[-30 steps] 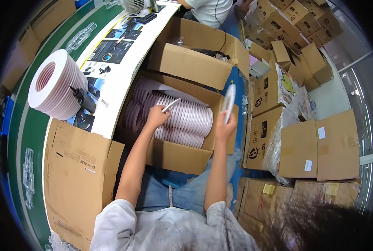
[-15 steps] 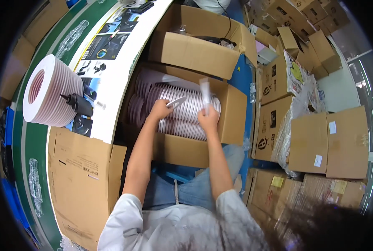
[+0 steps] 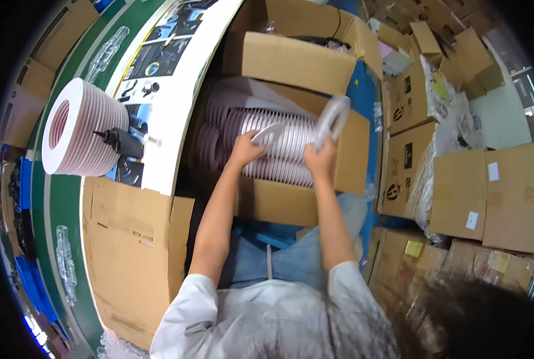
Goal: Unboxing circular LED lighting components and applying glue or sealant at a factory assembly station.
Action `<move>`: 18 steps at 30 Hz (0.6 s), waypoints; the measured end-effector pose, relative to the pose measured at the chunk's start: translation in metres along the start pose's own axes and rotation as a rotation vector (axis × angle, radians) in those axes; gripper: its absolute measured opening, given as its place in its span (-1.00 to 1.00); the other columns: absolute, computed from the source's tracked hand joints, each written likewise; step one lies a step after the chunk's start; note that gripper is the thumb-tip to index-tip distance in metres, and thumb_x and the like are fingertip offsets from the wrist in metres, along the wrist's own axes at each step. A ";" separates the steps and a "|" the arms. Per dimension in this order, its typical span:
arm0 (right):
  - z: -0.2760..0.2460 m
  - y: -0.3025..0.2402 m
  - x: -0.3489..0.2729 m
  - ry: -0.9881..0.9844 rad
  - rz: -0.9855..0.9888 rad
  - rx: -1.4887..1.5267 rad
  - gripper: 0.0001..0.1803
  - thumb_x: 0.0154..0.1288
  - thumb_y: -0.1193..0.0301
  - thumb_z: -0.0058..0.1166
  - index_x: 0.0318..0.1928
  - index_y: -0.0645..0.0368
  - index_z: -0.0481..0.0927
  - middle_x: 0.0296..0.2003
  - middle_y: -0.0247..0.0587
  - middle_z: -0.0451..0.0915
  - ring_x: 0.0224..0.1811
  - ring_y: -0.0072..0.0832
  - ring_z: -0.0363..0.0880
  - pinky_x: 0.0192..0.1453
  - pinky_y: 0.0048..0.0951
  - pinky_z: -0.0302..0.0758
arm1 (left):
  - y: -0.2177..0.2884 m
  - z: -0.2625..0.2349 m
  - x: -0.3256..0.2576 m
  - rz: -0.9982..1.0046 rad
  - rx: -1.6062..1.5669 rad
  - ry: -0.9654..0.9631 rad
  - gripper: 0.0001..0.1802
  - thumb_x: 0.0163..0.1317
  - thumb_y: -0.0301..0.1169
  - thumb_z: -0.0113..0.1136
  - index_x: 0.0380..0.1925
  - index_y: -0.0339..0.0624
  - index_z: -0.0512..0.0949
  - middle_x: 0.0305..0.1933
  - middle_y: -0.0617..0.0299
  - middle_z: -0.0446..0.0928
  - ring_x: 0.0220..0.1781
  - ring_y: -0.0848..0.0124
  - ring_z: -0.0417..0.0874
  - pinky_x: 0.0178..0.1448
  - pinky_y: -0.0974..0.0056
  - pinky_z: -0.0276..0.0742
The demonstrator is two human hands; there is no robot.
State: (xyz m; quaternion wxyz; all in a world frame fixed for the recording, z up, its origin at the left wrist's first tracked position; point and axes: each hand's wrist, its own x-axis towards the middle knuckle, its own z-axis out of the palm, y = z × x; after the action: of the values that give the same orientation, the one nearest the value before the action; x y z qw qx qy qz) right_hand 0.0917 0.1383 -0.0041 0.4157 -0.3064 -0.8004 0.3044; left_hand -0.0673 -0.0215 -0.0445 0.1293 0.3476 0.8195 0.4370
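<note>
Inside the open cardboard box (image 3: 267, 206) in front of me lie rows of thin white rings (image 3: 291, 127), standing on edge and packed side by side. My left hand (image 3: 247, 151), at the left part of the rows, is closed on the edge of a tilted white ring (image 3: 269, 136). Over the right end of the rows, my right hand (image 3: 321, 160) grips another white ring (image 3: 336, 115), held up and slightly blurred, its open centre showing. The fingertips of both hands are partly hidden.
On the white table to the left rests a stack of white rings (image 3: 87, 134), with a black nozzle bottle (image 3: 126, 143) beside it. Another open carton (image 3: 297, 63) stands beyond the box. Several cartons (image 3: 458, 191) are piled at the right. Clear plastic pieces (image 3: 66, 263) lie on the green surface.
The ring in my right hand has turned from nearly edge-on to show its open centre, and that hand sits slightly lower against the box. My left hand keeps its ring. The whole view has shifted.
</note>
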 end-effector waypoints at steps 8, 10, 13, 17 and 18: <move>0.005 -0.008 0.037 -0.761 -0.327 0.083 -0.81 -0.17 0.52 0.00 -0.42 0.29 0.43 -0.53 0.19 0.47 -0.41 0.09 0.49 -0.30 -0.15 0.45 | 0.011 -0.004 0.026 -0.240 -0.004 -0.147 -0.62 -0.17 -0.30 0.25 -0.29 -0.25 0.61 -0.45 -0.13 0.58 -0.29 0.06 0.64 -0.13 0.14 0.54; -0.011 -0.008 0.017 -0.602 -0.169 0.131 -0.79 -0.17 0.50 0.00 -0.40 0.29 0.45 -0.53 0.18 0.48 -0.41 0.06 0.50 -0.31 -0.17 0.45 | 0.004 -0.008 0.013 -0.201 0.251 -0.259 -0.67 -0.17 -0.28 0.25 -0.39 -0.26 0.63 -0.45 -0.12 0.57 -0.31 0.05 0.64 -0.14 0.13 0.54; -0.006 -0.010 0.023 -0.172 -0.067 0.220 -0.75 -0.18 0.42 0.01 -0.42 0.30 0.47 -0.56 0.14 0.49 -0.45 0.01 0.53 -0.35 -0.26 0.46 | 0.011 -0.007 0.011 -0.116 0.141 -0.116 -0.73 -0.17 -0.28 0.24 -0.53 -0.29 0.62 -0.49 -0.08 0.58 -0.35 0.05 0.64 -0.15 0.12 0.53; 0.003 -0.002 0.017 -0.475 -0.011 0.229 -0.79 -0.16 0.40 0.04 -0.49 0.31 0.44 -0.57 0.15 0.48 -0.48 0.02 0.49 -0.36 -0.17 0.44 | 0.008 -0.009 0.010 -0.157 0.168 -0.145 -0.67 -0.21 -0.23 0.26 -0.52 -0.29 0.62 -0.49 -0.12 0.57 -0.34 0.04 0.64 -0.18 0.10 0.54; 0.005 -0.002 0.019 -0.472 -0.022 0.239 -0.79 -0.16 0.40 0.04 -0.49 0.31 0.44 -0.57 0.15 0.48 -0.48 0.02 0.49 -0.36 -0.17 0.44 | 0.005 -0.008 0.001 -0.146 0.007 -0.063 -0.66 -0.22 -0.22 0.26 -0.51 -0.29 0.62 -0.48 -0.13 0.57 -0.34 0.05 0.64 -0.20 0.10 0.54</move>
State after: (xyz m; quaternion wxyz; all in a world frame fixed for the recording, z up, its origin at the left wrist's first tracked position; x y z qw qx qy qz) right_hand 0.0780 0.1494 0.0040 0.2541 -0.1667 -0.8369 0.4552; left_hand -0.0695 -0.0242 -0.0358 0.1854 0.3008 0.8397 0.4124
